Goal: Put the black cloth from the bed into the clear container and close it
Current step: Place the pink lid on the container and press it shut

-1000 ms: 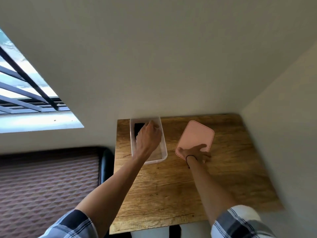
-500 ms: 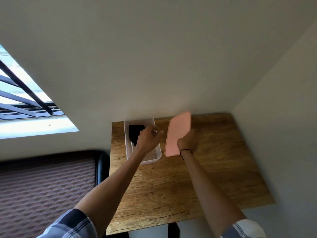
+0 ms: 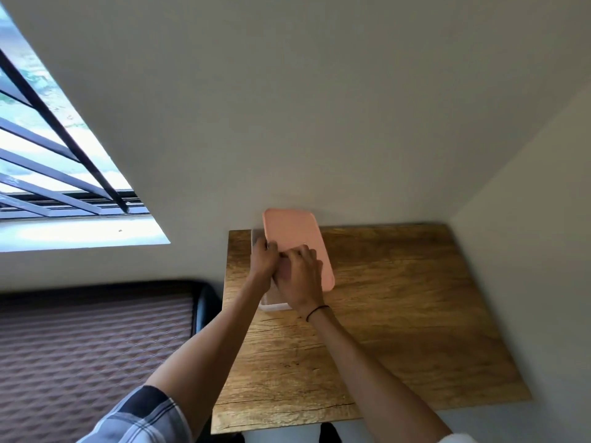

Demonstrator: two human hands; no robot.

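You held the pink lid [image 3: 292, 239] in both hands over the clear container [image 3: 275, 306] at the table's [image 3: 399, 302] far left corner, right hand [image 3: 300, 276] flat on it, left hand [image 3: 263, 259] gripping its edge; the black cloth was hidden beneath. Square it, then press every corner.

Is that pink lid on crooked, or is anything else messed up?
Yes, a bit. The pink lid sits skewed over the clear container, whose near corner still pokes out uncovered. Both the left hand and the right hand are on it. Nothing looks spilled or broken on the wooden table.
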